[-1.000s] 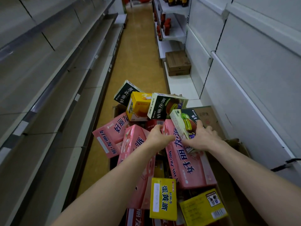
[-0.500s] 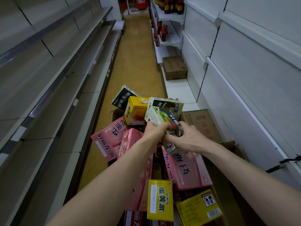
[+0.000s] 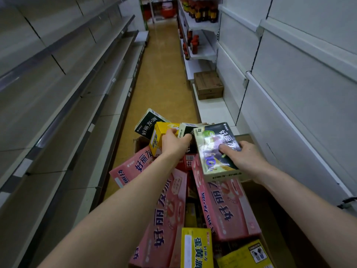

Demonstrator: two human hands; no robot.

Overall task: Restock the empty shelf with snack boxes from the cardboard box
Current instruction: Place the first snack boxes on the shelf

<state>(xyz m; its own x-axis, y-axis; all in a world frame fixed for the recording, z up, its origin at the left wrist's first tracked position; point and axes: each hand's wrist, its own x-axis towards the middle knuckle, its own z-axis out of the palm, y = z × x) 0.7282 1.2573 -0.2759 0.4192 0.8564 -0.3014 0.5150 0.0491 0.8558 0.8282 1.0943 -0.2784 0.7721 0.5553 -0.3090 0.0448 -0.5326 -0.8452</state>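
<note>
Picking stage: the right hand (image 3: 245, 157) grips 1 green box (image 3: 216, 151) above the cardboard box (image 3: 266, 206); the left hand (image 3: 174, 143) curls over a yellow box (image 3: 158, 136). Next, both likely need shelving.

Both hands over the cardboard box (image 3: 274, 225)
Right hand (image 3: 246, 156) grips a green box (image 3: 210, 149) above its far end (label blurred); left hand (image 3: 174, 145), just beside, curls over a yellow box (image 3: 157, 139) standing inside.
</note>
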